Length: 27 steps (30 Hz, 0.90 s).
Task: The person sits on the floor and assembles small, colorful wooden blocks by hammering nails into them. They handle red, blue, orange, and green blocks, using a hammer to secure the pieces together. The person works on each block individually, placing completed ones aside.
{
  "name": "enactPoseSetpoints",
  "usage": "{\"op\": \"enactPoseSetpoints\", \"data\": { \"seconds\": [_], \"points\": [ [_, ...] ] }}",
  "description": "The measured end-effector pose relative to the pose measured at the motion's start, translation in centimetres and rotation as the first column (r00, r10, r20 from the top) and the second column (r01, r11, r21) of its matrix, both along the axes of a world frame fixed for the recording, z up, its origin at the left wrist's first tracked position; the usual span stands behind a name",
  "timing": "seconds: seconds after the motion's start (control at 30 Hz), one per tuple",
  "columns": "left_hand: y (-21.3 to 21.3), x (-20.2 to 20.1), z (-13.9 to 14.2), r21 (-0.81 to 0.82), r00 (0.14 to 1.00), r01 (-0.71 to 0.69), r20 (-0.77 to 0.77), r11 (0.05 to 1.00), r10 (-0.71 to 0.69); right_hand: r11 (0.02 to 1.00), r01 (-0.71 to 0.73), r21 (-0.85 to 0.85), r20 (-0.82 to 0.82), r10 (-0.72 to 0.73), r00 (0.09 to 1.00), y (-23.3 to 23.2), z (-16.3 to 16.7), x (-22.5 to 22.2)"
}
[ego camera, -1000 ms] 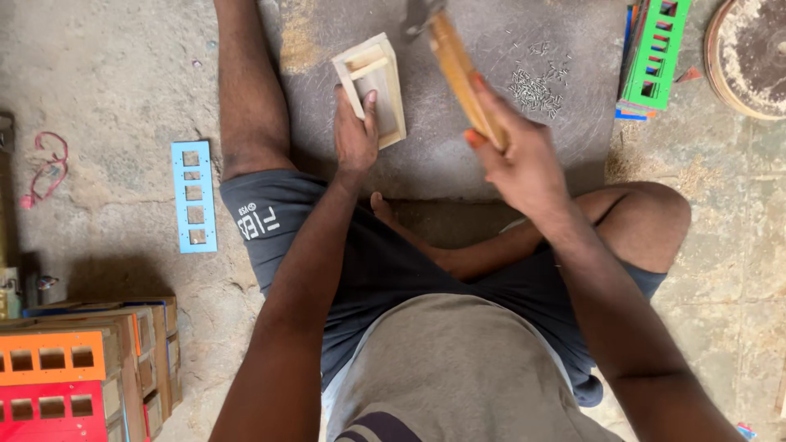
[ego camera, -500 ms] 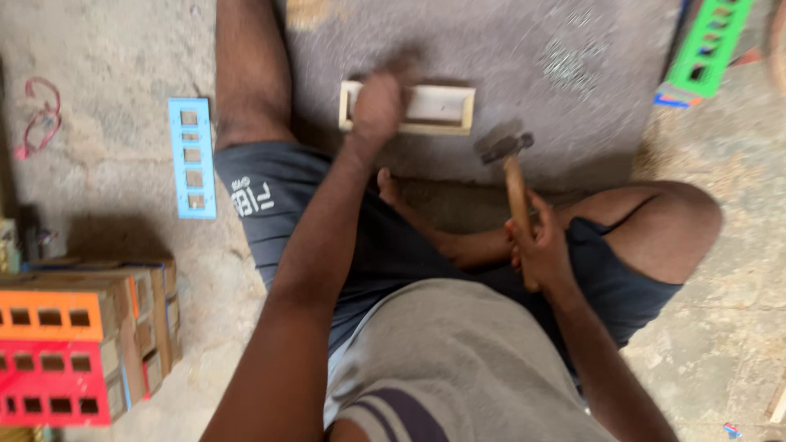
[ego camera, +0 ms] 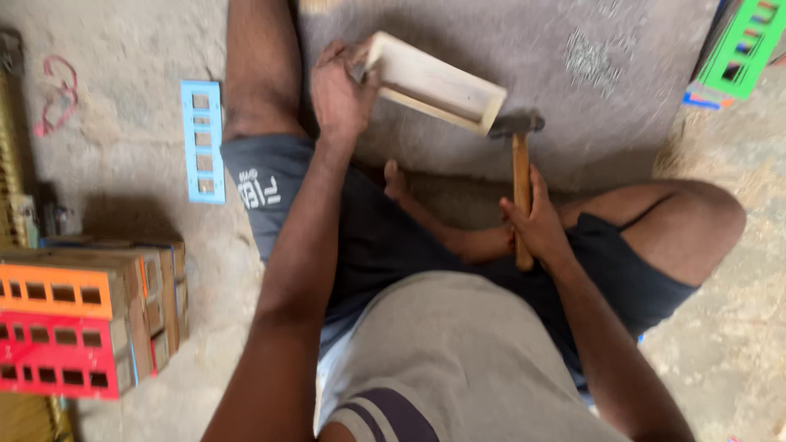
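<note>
Two hands: both are working over a grey stone slab [ego camera: 622,49] lying just beyond the person's crossed legs.
Stacked boxes: orange, red and bare wood slotted boxes [ego camera: 78,319] are sitting well apart from the left hand, on its outer side.
Wooden box frame: the pale open frame [ego camera: 434,86] is resting tilted on the slab, touching the left hand at its near end.
Green frame: a green slotted panel [ego camera: 741,45] is lying far beyond the right hand, on a blue piece.
Blue frame: a light blue slotted strip [ego camera: 202,141] is lying near the left hand, past the thigh.
Hammer: the wooden-handled hammer [ego camera: 520,176] is standing upright, its head just beside the frame's far corner.
Left hand: the left hand [ego camera: 340,94] is gripping the frame's end.
Right hand: the right hand [ego camera: 536,225] is closing round the hammer's handle.
</note>
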State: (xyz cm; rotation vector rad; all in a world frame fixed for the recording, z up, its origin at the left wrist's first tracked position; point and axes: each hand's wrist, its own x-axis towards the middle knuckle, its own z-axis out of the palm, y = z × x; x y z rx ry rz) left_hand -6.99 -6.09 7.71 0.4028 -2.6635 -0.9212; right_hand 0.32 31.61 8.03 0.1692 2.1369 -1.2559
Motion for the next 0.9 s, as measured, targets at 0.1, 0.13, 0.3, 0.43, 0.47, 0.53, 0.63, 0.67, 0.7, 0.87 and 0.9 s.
{"op": "enactPoseSetpoints", "data": {
  "seconds": [0.1, 0.13, 0.3, 0.43, 0.47, 0.53, 0.63, 0.67, 0.7, 0.87, 0.9],
  "points": [
    [2.3, -1.8, 2.5, 0.129, 0.845, 0.347, -0.473, 0.929, -0.25, 0.961, -0.213, 0.175, -0.624, 0.276, 0.731, 1.1, -1.7, -0.2],
    [3.5, -2.2, 3.0, 0.394, 0.822, 0.496, -0.5, 0.773, -0.273, 0.907, -0.274, 0.32, -0.778, 0.417, 0.471, 1.4, -2.0, -0.1],
    [7.6, -3.1, 3.7, 0.668, 0.793, 0.608, -0.543, 0.43, -0.278, 0.988, 0.05, 0.144, -0.159, -0.027, 0.987, 1.3, -1.2, 0.4],
    [8.0, -3.0, 4.1, 0.605, 0.801, 0.596, -0.498, 0.528, -0.333, 0.992, 0.119, 0.038, -0.503, -0.084, 0.86, 1.0, 2.4, 2.2],
    [8.0, -2.9, 4.3, 0.577, 0.795, 0.602, -0.496, 0.552, -0.348, 0.985, 0.118, 0.123, -0.649, -0.01, 0.761, 1.1, 3.4, 2.5],
    [8.1, -2.7, 4.7, 0.577, 0.8, 0.598, -0.471, 0.556, -0.372, 0.951, 0.143, 0.274, -0.848, 0.169, 0.502, 1.4, 5.7, 2.7],
    [9.3, -2.5, 5.3, 0.566, 0.794, 0.608, -0.443, 0.556, -0.416, 0.983, 0.184, -0.007, -0.783, -0.12, 0.61, 2.0, 9.1, 1.6],
    [9.8, -2.5, 5.5, 0.558, 0.784, 0.621, -0.436, 0.55, -0.443, 0.99, 0.108, 0.086, -0.861, 0.019, 0.508, 2.1, 10.2, 1.1],
    [10.5, -2.5, 5.6, 0.54, 0.785, 0.619, -0.423, 0.57, -0.452, 0.979, 0.043, 0.198, -0.908, 0.167, 0.384, 2.6, 11.4, 0.2],
    [12.0, -2.7, 7.1, 0.541, 0.815, 0.577, -0.328, 0.611, -0.479, 0.881, -0.004, 0.474, -0.761, 0.412, 0.502, 2.5, 14.1, -0.5],
    [11.4, -2.6, 7.4, 0.452, 0.81, 0.582, -0.401, 0.676, -0.428, 0.908, 0.017, 0.42, -0.804, 0.363, 0.47, 2.2, 13.8, 0.1]
  ]
}}
